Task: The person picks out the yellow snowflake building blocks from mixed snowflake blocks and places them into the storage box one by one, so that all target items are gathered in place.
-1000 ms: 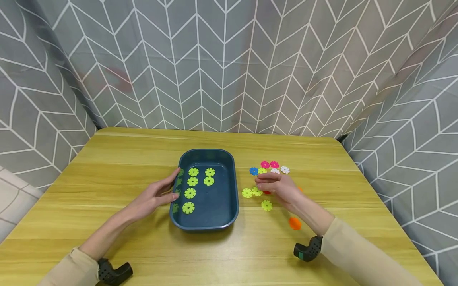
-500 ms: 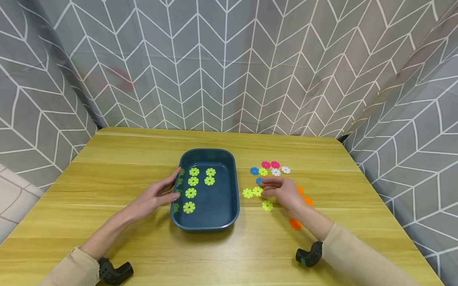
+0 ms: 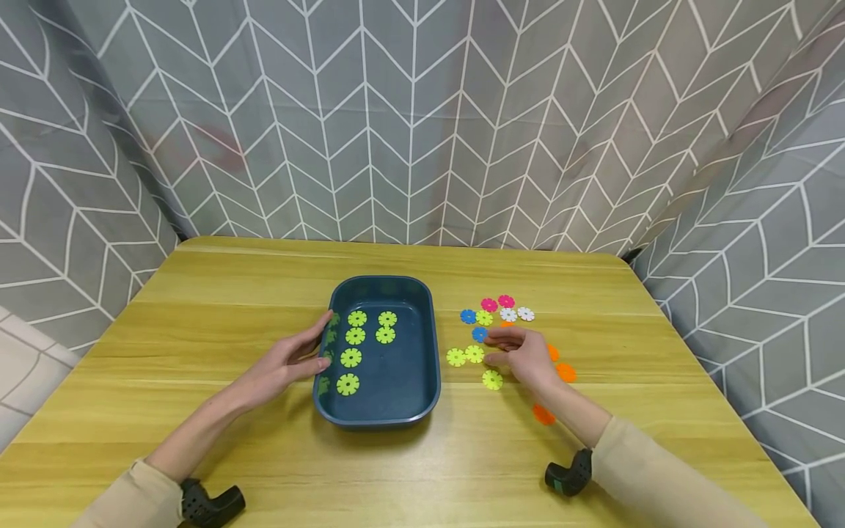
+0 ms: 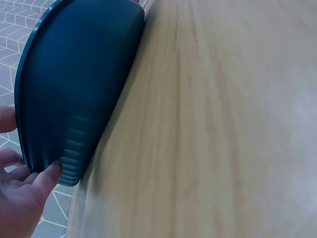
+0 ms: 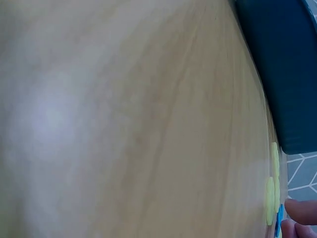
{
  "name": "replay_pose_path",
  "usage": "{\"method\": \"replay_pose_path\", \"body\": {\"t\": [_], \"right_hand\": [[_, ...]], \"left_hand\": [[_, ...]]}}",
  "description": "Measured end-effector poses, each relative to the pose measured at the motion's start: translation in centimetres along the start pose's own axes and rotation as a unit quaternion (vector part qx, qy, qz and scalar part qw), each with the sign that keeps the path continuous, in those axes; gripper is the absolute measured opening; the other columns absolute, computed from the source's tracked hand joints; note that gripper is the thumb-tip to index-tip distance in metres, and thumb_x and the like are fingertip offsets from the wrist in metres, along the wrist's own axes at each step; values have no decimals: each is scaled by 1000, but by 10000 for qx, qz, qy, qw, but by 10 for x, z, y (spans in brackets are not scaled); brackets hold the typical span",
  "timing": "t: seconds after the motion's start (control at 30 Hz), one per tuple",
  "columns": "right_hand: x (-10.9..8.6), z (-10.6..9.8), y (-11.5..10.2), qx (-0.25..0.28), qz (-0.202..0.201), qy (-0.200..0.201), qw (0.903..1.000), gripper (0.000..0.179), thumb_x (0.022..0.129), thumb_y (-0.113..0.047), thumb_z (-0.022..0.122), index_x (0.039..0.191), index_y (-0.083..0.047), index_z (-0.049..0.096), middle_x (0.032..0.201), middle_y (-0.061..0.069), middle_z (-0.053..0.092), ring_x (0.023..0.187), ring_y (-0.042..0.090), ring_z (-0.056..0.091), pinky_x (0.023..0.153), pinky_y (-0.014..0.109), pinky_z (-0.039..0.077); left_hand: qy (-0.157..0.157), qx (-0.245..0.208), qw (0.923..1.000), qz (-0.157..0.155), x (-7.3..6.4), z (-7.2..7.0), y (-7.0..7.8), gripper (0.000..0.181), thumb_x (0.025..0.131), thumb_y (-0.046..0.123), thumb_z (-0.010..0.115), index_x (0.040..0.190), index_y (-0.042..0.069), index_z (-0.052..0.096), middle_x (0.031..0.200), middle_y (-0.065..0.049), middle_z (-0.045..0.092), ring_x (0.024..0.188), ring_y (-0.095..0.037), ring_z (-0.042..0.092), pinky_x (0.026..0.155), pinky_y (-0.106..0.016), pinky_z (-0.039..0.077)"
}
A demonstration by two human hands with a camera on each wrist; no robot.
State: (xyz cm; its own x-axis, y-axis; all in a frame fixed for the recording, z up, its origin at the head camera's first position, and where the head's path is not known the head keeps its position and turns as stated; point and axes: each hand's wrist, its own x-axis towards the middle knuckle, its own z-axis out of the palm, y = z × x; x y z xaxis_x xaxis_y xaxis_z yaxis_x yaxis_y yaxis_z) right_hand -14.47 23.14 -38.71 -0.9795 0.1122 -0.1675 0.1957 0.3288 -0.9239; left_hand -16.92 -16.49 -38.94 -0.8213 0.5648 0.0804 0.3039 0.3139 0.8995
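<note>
A dark blue plastic basin [image 3: 403,381] stands on the table, with several yellow-green notched snowflake discs [image 3: 351,357] lying flat inside it. My left hand [image 3: 290,359] holds its left wall, fingers along the rim; the left wrist view shows the thumb against the outer wall of the basin [image 4: 79,74]. Right of the basin, my right hand [image 3: 521,356] is low over loose discs, thumb and fingertips apart. A blue disc [image 3: 479,334] lies right at its fingertips, and yellow-green discs [image 3: 474,354] lie just left of the thumb. What is under the palm is hidden.
Behind the right hand lie pink discs [image 3: 489,304], white discs [image 3: 525,314] and another blue disc [image 3: 468,317]. Orange discs [image 3: 565,372] lie beside and below the right wrist. Patterned grey curtains [image 3: 409,132] enclose the wooden table [image 3: 264,469] at the back and sides.
My right hand has shifted slightly right and bent its fingers, uncovering the blue disc at its tips. The left hand and basin have stayed put.
</note>
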Motion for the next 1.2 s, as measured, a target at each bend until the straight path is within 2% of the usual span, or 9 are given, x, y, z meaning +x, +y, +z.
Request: {"method": "replay_pose_path", "body": {"t": [0.13, 0.37, 0.6, 0.8, 0.83, 0.97, 1.0, 1.07, 1.2], "right_hand": [[-1, 1, 2, 41, -66, -16, 10000, 44, 85, 3, 74, 127, 2, 64, 122, 18, 69, 118, 32, 62, 91, 22, 56], [-2, 6, 4, -132, -193, 13, 9997, 42, 82, 1, 78, 122, 2, 67, 120, 16, 70, 112, 29, 63, 85, 18, 55], [-2, 9, 2, -116, -76, 158, 9998, 39, 80, 2, 79, 119, 1, 70, 117, 15, 71, 99, 22, 58, 77, 17, 51], [-4, 10, 2, -298, -195, 198, 9992, 39, 80, 2, 80, 118, 0, 70, 115, 15, 72, 96, 21, 60, 76, 16, 53], [-4, 10, 2, -381, -236, 208, 9988, 39, 80, 2, 80, 118, 1, 70, 115, 15, 72, 97, 22, 61, 77, 16, 53], [-3, 10, 2, -620, -362, 291, 9970, 39, 80, 1, 80, 119, 1, 70, 115, 16, 71, 101, 25, 61, 81, 20, 51], [-3, 10, 2, -643, -365, 304, 9968, 39, 80, 1, 80, 118, 1, 70, 115, 15, 71, 102, 26, 61, 82, 22, 51], [-3, 10, 2, -706, -375, 291, 9964, 39, 80, 0, 80, 118, 1, 71, 115, 15, 71, 103, 27, 61, 83, 24, 51], [-3, 12, 2, -830, -368, 263, 9955, 39, 78, -1, 82, 116, -2, 72, 113, 12, 72, 101, 26, 61, 84, 26, 52]], "left_hand": [[-2, -12, 10000, -4, 0, 0, 1, 71, 102, 16, 55, 159, 3, 15, 166, -21, 9, 148, -49, 19, 117, -56, 23], [-25, -38, 10000, 5, -1, 0, 0, 71, 102, 16, 55, 160, 3, 15, 167, -20, 9, 148, -49, 18, 116, -56, 22], [-43, -20, 10000, -1, 0, 0, 1, 71, 102, 17, 55, 159, 3, 14, 167, -20, 9, 149, -48, 18, 116, -54, 23], [-45, 0, 10000, -6, 0, 0, 1, 71, 102, 17, 54, 160, 4, 14, 167, -20, 8, 148, -48, 18, 116, -54, 23], [-55, 0, 10000, 4, 0, 0, 0, 71, 103, 17, 54, 160, 3, 14, 167, -20, 8, 148, -49, 18, 116, -53, 23], [-43, -10, 10000, -36, 1, 0, -1, 72, 103, 18, 54, 160, 4, 14, 167, -19, 8, 149, -47, 18, 117, -27, 30], [-45, -5, 10000, -35, 1, 0, -1, 72, 103, 18, 54, 160, 4, 14, 167, -18, 8, 149, -47, 18, 117, -26, 29], [-45, -1, 10000, -32, 1, 1, -1, 71, 103, 18, 54, 160, 4, 14, 167, -18, 9, 149, -47, 18, 117, -28, 30], [-53, 6, 10000, 21, 0, 1, -1, 71, 103, 17, 54, 160, 3, 14, 167, -20, 8, 148, -48, 19, 116, -52, 24]]}}
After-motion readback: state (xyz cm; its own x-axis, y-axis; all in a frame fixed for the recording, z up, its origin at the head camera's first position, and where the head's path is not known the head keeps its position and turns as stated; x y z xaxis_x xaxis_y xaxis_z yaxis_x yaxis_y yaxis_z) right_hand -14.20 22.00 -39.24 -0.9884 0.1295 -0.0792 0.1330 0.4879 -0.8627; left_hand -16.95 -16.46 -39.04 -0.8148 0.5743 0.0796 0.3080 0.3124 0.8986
